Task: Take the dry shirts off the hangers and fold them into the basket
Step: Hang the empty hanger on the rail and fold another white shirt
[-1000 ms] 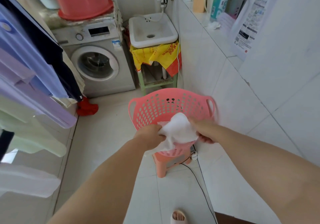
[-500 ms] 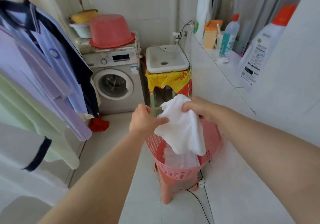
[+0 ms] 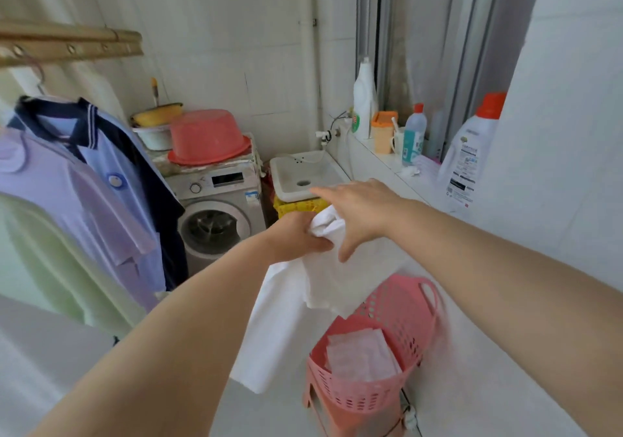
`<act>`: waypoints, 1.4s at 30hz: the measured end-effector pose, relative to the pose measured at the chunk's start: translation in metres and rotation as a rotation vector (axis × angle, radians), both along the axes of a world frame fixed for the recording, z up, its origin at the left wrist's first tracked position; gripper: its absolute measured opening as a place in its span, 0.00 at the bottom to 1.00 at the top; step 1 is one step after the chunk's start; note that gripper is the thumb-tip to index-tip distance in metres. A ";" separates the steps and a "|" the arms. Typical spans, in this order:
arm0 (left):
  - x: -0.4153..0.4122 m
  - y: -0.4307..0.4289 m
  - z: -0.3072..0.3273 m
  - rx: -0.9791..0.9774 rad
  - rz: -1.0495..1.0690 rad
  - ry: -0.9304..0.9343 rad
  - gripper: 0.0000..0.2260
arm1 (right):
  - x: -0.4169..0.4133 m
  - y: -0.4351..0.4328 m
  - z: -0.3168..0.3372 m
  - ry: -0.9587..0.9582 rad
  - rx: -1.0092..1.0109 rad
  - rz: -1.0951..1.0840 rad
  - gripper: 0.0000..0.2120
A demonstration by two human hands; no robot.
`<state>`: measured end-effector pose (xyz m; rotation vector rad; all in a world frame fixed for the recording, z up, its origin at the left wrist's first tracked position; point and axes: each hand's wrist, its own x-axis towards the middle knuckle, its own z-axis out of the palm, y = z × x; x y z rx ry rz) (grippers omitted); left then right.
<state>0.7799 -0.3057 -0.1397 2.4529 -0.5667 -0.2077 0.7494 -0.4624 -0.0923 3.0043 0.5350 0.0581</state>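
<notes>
A white shirt hangs unfolded in front of me, above and left of the pink basket. My left hand grips the shirt's bunched top. My right hand hovers just right of that bunch with its fingers spread straight, touching the cloth near the top. Folded white cloth lies inside the basket, which stands on a pink stool. On the left, a lilac shirt, a blue polo with a navy collar and a pale green shirt hang from a rail.
A washing machine with an upturned red basin stands at the back. A white sink is beside it. Detergent bottles line the tiled ledge on the right. A cable runs along the floor by the stool.
The shirt came up out of the basket and now hangs open. My right hand let go of it and spread its fingers; my left hand took the bunched top. My view tilted upward.
</notes>
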 end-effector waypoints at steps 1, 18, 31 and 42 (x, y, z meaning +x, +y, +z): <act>0.001 0.000 0.002 -0.004 0.000 -0.014 0.14 | -0.001 0.007 -0.002 -0.048 -0.020 0.015 0.37; 0.001 0.083 -0.009 0.503 0.219 -0.057 0.08 | -0.007 -0.030 0.029 -0.221 -0.055 -0.394 0.07; -0.017 0.005 -0.003 -0.156 0.180 0.373 0.05 | -0.010 0.033 -0.017 0.474 0.380 -0.567 0.21; -0.019 0.019 0.014 -0.565 -0.056 0.805 0.12 | -0.016 0.025 -0.009 0.548 0.867 -0.584 0.39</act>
